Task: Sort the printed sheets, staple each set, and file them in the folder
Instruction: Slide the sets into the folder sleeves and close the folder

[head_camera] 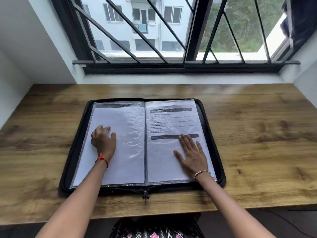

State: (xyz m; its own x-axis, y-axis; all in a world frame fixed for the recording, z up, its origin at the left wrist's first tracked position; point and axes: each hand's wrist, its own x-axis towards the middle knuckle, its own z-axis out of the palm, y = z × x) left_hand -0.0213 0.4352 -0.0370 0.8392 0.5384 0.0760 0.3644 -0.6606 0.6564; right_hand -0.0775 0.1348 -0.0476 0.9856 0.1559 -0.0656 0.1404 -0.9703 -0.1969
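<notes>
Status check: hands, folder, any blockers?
Left hand fingertips resting on left sleeve; right hand flat on right sleeve. Folder open flat, printed sheet filed right side. Nothing blocking.

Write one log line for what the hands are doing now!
folder open on desk; left hand rests on left sleeve; right hand flat on right sleeve

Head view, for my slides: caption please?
Left hand and right hand touch sleeved printed sheets in an open black zip folder on a wooden desk.
</notes>
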